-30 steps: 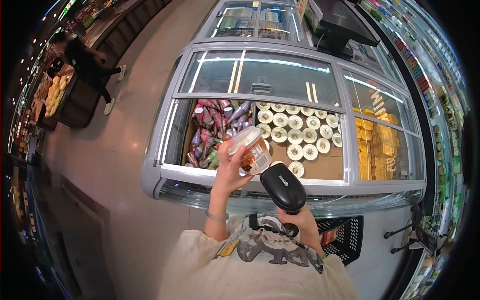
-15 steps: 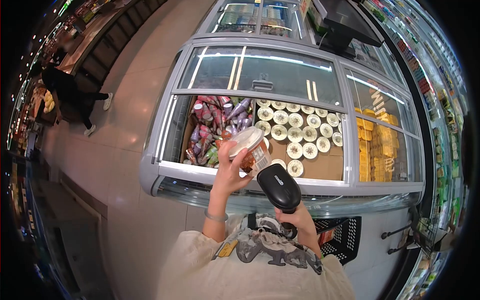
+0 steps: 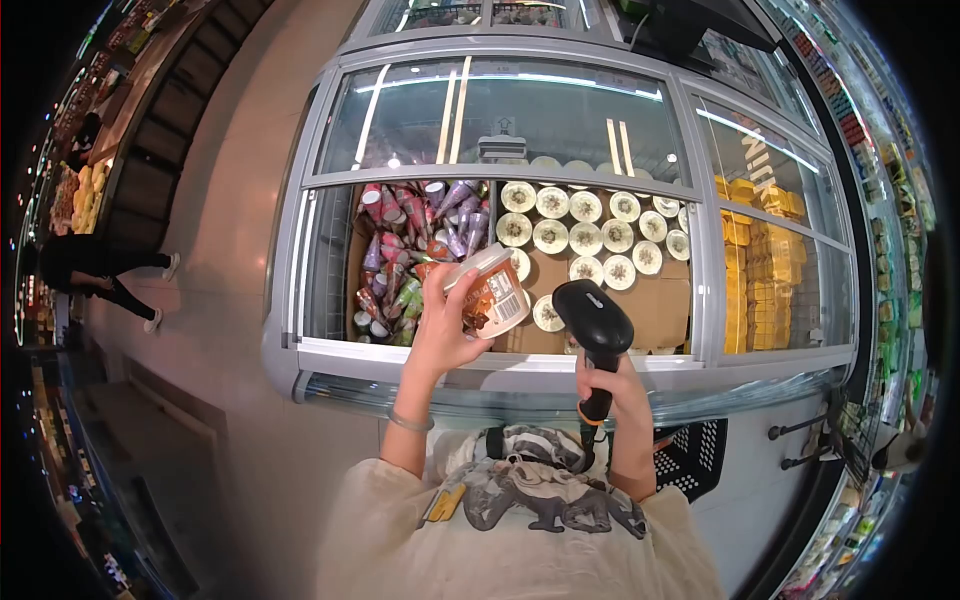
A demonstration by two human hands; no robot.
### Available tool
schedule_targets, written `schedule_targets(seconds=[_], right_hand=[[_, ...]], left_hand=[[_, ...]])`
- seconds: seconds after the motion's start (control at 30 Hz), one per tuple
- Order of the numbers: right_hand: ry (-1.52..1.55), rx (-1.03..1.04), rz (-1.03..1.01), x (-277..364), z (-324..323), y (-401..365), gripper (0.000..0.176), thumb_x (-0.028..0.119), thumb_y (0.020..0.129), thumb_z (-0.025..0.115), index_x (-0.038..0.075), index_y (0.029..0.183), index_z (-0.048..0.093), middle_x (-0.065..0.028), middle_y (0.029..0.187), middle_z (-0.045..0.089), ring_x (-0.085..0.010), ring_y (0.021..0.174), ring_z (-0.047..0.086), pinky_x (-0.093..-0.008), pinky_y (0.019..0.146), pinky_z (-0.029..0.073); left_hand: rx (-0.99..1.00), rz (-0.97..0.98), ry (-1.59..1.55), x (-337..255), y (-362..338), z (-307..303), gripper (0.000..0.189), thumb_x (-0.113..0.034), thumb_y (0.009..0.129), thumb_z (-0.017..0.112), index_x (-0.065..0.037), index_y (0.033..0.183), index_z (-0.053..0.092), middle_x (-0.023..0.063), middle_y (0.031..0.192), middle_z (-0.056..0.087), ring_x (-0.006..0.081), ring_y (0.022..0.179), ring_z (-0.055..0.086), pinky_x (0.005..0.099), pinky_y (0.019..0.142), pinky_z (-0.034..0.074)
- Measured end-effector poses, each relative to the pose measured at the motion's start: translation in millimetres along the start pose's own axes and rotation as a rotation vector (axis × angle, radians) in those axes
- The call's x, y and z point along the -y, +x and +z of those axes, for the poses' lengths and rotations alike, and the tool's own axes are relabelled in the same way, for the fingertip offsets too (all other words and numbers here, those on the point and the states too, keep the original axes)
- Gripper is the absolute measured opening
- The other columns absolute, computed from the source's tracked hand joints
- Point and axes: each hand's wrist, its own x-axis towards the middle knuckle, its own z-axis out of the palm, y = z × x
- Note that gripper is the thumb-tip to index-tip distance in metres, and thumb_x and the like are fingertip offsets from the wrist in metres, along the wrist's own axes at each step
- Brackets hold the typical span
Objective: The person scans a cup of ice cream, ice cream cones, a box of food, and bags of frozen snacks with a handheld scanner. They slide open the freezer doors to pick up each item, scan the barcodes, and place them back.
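My left hand is closed around an ice cream tub with a pale lid and brown print, tilted so that its barcode side shows. My right hand grips the handle of a black barcode scanner, its head up and close to the right of the tub, not touching it. Beneath both hands is an open-topped section of a chest freezer. Wrapped ice cream cones lie heaped on its left side, and round tubs with white lids stand in rows on the right.
A sliding glass lid covers the freezer's far part. Yellow packages lie under glass on the right. A black basket is by my right side. At far left a person in dark clothes stands on the floor.
The scanner has moved right and up, away from the tub, and stands more upright. The tub has shifted slightly left and turned its barcode side toward me. The distant person has shifted lower in view.
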Motion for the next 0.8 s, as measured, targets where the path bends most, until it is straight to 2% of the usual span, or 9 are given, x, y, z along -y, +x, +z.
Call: schedule_targets(seconds=[0.07, 0.13, 0.23, 0.3, 0.43, 0.5, 0.57, 0.67, 0.8], right_hand=[[0.054, -0.06, 0.001, 21, -28, 20, 0.037, 0.003, 0.066, 0.053, -0.001, 0.102, 0.043, -0.006, 0.059, 0.047, -0.0121, 0.045, 0.045, -0.0245, 0.043, 0.037], [0.136, -0.047, 0.066, 32, -67, 39, 0.04, 0.007, 0.069, 0.05, 0.001, 0.107, 0.04, -0.0069, 0.058, 0.044, -0.0123, 0.045, 0.043, -0.0243, 0.042, 0.036], [0.406, 0.135, 0.241, 26, -119, 71, 0.036, 0.009, 0.07, 0.049, 0.002, 0.105, 0.041, -0.0058, 0.061, 0.042, -0.0116, 0.045, 0.04, -0.0238, 0.043, 0.036], [0.4, 0.058, 0.348, 18, -133, 94, 0.032, 0.01, 0.071, 0.049, 0.002, 0.102, 0.043, -0.0052, 0.061, 0.042, -0.0118, 0.046, 0.04, -0.0236, 0.045, 0.037], [0.253, -0.152, 0.543, -1, -149, 135, 0.025, 0.011, 0.073, 0.054, 0.005, 0.096, 0.048, -0.0035, 0.063, 0.048, -0.0123, 0.05, 0.045, -0.0252, 0.048, 0.039], [0.294, -0.207, 0.601, -3, -156, 143, 0.024, 0.011, 0.072, 0.055, 0.005, 0.094, 0.048, -0.0035, 0.063, 0.048, -0.0122, 0.051, 0.046, -0.025, 0.048, 0.04], [0.407, -0.179, 0.596, -6, -170, 144, 0.027, 0.009, 0.072, 0.054, 0.004, 0.098, 0.046, -0.0036, 0.064, 0.047, -0.0127, 0.053, 0.046, -0.0264, 0.05, 0.039], [0.392, -0.174, 0.569, 0, -172, 145, 0.034, 0.007, 0.071, 0.054, 0.002, 0.103, 0.044, -0.0048, 0.064, 0.046, -0.0138, 0.053, 0.046, -0.0273, 0.05, 0.039], [0.365, -0.07, 0.478, 22, -154, 146, 0.043, 0.003, 0.067, 0.055, 0.0, 0.107, 0.041, -0.0064, 0.063, 0.045, -0.0149, 0.049, 0.045, -0.0278, 0.048, 0.038]], left_hand=[[0.156, -0.062, 0.025, 9, 22, 8, 0.085, -0.011, 0.048, 0.071, -0.013, 0.124, 0.031, 0.0194, 0.116, 0.028, 0.0393, 0.106, 0.033, 0.0454, 0.089, 0.032], [0.273, 0.013, 0.048, 25, 44, 34, 0.082, -0.009, 0.05, 0.069, -0.014, 0.124, 0.032, 0.0195, 0.115, 0.03, 0.039, 0.107, 0.032, 0.0448, 0.089, 0.031], [0.426, 0.217, 0.192, 59, 57, 106, 0.081, -0.007, 0.053, 0.067, -0.018, 0.125, 0.032, 0.0185, 0.113, 0.035, 0.0356, 0.107, 0.034, 0.0436, 0.086, 0.031], [0.509, 0.283, 0.27, 81, 52, 163, 0.08, -0.012, 0.055, 0.066, -0.021, 0.126, 0.031, 0.0161, 0.112, 0.037, 0.0302, 0.108, 0.035, 0.0448, 0.083, 0.031], [0.57, 0.302, 0.386, 123, 31, 260, 0.073, -0.015, 0.062, 0.063, -0.023, 0.126, 0.031, 0.0121, 0.111, 0.039, 0.0263, 0.106, 0.037, 0.0472, 0.081, 0.032], [0.551, 0.232, 0.506, 143, 13, 301, 0.061, -0.022, 0.071, 0.057, -0.024, 0.127, 0.03, 0.0123, 0.109, 0.039, 0.0247, 0.104, 0.038, 0.0498, 0.08, 0.033], [0.598, 0.069, 0.496, 151, 4, 323, 0.055, -0.014, 0.076, 0.049, -0.024, 0.126, 0.03, 0.0111, 0.108, 0.04, 0.0244, 0.104, 0.038, 0.0522, 0.08, 0.033], [0.523, 0.099, 0.594, 167, -8, 347, 0.057, -0.018, 0.074, 0.053, -0.024, 0.126, 0.031, 0.0128, 0.108, 0.039, 0.0255, 0.103, 0.038, 0.0536, 0.082, 0.031], [0.497, 0.082, 0.434, 188, -8, 371, 0.056, -0.014, 0.074, 0.05, -0.023, 0.126, 0.031, 0.014, 0.107, 0.038, 0.0269, 0.105, 0.038, 0.0564, 0.085, 0.028]])
